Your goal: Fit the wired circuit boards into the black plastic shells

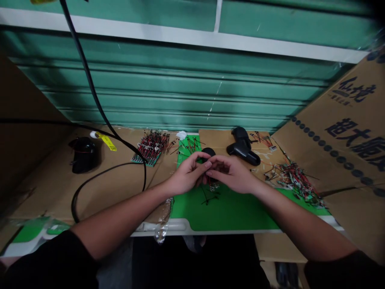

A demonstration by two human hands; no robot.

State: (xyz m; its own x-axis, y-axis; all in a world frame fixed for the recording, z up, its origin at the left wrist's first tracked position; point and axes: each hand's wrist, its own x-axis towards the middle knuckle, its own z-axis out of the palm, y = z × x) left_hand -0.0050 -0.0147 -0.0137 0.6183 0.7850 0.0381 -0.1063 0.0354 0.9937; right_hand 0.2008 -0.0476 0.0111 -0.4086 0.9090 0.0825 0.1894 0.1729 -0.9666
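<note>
Close together over the green board (240,212), my left hand (191,172) and my right hand (231,172) meet at the fingertips. Their thumbs and fingers are closed around a small black part (208,151), whose rounded top shows behind the fingers. Most of it is hidden, so its kind cannot be made out. Thin wires and bits of metal show just under the fingers. Below, a few loose black and red wires (209,198) lie on the board. More wires with small black ends (192,144) lie behind my left hand.
Wired circuit boards (147,154) lie left on cardboard. A black gun-shaped housing (243,146) rests behind my right hand, with tangled wired parts (300,180) farther right. A black rounded housing (83,154) stands at left. A black cable (87,72) hangs across the left side. Cardboard walls flank the workspace.
</note>
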